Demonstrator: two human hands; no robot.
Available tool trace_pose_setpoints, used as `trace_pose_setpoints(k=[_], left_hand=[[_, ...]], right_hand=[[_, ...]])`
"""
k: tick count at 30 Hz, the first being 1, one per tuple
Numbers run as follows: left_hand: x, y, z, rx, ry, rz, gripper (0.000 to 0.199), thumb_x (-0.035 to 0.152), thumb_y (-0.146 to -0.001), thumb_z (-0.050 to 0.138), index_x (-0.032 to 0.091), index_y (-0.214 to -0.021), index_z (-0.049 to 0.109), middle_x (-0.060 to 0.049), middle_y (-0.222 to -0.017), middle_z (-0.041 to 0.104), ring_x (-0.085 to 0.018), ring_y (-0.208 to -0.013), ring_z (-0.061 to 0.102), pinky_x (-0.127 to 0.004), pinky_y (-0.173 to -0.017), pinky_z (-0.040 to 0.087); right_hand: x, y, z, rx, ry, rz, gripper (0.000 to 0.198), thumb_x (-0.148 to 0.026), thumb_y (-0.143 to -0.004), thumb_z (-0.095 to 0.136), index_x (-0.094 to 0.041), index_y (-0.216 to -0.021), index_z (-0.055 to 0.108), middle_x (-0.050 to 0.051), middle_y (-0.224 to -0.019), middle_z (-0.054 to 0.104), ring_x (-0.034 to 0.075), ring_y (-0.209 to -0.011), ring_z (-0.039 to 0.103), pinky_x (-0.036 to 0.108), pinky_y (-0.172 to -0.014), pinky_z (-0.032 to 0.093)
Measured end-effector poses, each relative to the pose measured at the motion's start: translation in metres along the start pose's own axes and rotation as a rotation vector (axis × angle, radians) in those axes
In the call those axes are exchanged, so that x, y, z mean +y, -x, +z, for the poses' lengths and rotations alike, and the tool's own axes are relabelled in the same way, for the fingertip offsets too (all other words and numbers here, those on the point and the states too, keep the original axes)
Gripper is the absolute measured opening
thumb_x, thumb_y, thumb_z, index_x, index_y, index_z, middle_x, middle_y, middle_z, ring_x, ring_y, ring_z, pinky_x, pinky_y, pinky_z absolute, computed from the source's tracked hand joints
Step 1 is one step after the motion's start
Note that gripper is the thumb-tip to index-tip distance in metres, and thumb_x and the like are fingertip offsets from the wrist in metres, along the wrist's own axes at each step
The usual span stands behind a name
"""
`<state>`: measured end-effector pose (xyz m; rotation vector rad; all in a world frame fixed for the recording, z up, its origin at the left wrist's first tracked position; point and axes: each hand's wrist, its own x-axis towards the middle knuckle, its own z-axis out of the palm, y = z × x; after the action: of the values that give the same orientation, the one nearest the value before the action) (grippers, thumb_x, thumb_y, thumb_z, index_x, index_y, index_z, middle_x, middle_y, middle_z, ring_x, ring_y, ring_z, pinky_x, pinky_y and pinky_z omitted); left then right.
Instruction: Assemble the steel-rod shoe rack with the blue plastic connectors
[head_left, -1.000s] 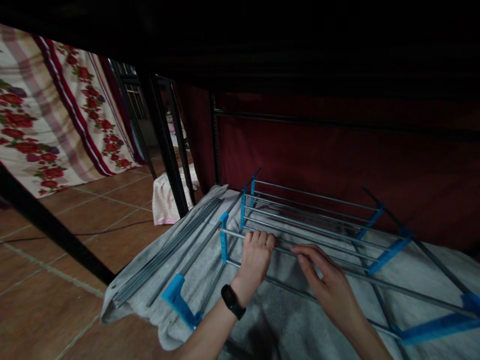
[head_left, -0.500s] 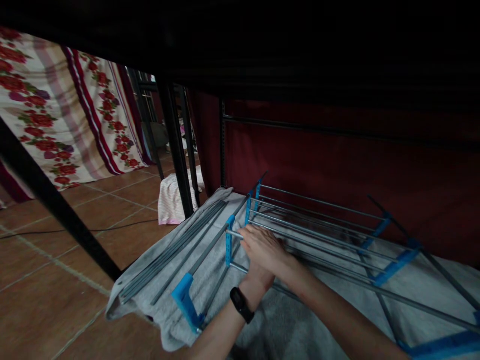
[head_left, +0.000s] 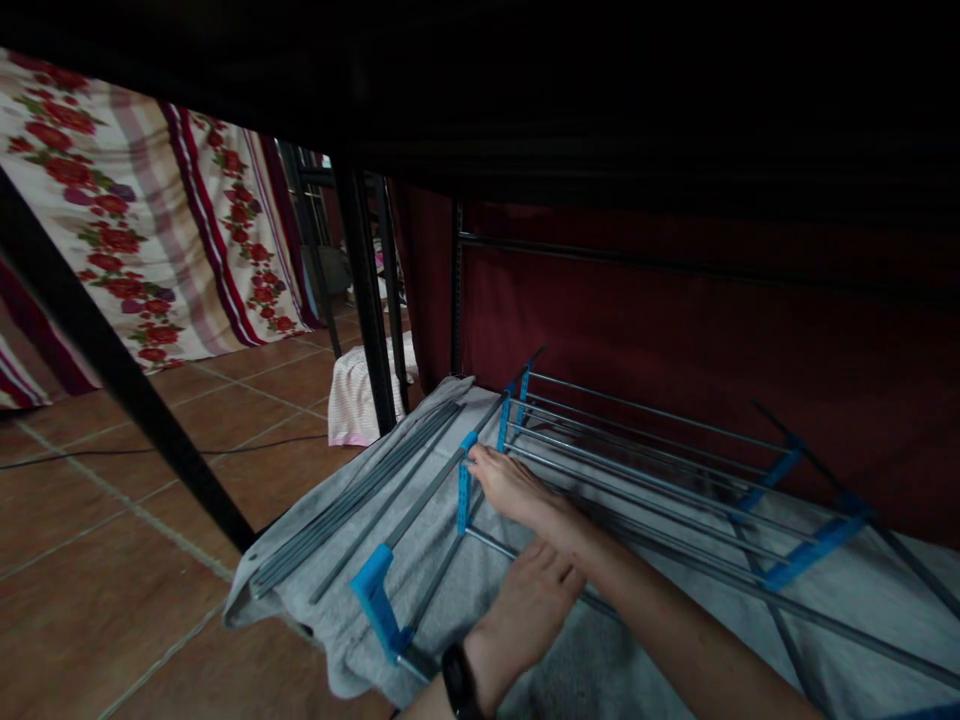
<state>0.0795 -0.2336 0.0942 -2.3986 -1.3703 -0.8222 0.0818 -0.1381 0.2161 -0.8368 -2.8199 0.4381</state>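
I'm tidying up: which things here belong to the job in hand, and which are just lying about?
Likely belong:
- blue plastic L-shaped bracket
- long grey metal rods running between blue brackets
- perhaps the loose straight grey tubes alongside

Apparently lying about:
- thin black cable
- white striped cloth with pink hem

No text, label, brand, number or sign is showing legibly anywhere in view.
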Motion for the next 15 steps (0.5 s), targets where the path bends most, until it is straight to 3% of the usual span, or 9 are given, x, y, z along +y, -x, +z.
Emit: trace_pose_setpoints(k=[4, 9, 12, 15], left_hand=[[0.005, 0.029, -0.042, 0.103, -0.086, 0.064, 0.039, 0.012, -0.098, 0.047, 0.021, -0.133, 0.064, -0.007, -0.129, 0.072, -0.019, -0.132, 0.060, -0.041, -0.120, 0.045], [-0.006, 0.024, -0.146, 0.223, -0.082, -0.095, 0.043, 0.009, -0.098, 0.041, 0.021, -0.131, 0.066, -0.009, -0.123, 0.074, -0.021, -0.120, 0.066, -0.041, -0.111, 0.051], [-0.035, 0.009, -0.191, 0.194, -0.045, -0.365, 0.035, 0.021, -0.103, 0.042, 0.024, -0.125, 0.069, -0.008, -0.117, 0.075, -0.022, -0.109, 0.069, -0.038, -0.098, 0.056], [-0.086, -0.011, -0.196, 0.056, 0.013, -0.540, 0.038, 0.034, -0.102, 0.043, 0.019, -0.127, 0.067, -0.011, -0.122, 0.073, -0.025, -0.111, 0.069, -0.043, -0.099, 0.056]], right_hand=[[-0.006, 0.008, -0.002, 0.028, 0.082, 0.016, 0.033, -0.035, -0.109, 0.026, -0.022, -0.122, 0.053, 0.010, -0.122, 0.069, 0.023, -0.100, 0.070, 0.032, -0.078, 0.047], [-0.008, 0.010, -0.005, 0.020, 0.085, 0.012, 0.032, -0.036, -0.108, 0.031, -0.023, -0.122, 0.057, 0.010, -0.120, 0.071, 0.023, -0.099, 0.071, 0.033, -0.079, 0.049], [-0.006, 0.008, -0.004, 0.029, 0.033, -0.011, 0.032, -0.033, -0.108, 0.032, -0.023, -0.120, 0.060, 0.009, -0.121, 0.071, 0.021, -0.102, 0.069, 0.032, -0.083, 0.048], [-0.005, 0.007, -0.003, 0.046, 0.022, -0.005, 0.033, -0.031, -0.107, 0.033, -0.023, -0.121, 0.062, 0.009, -0.123, 0.071, 0.021, -0.107, 0.068, 0.032, -0.086, 0.048]])
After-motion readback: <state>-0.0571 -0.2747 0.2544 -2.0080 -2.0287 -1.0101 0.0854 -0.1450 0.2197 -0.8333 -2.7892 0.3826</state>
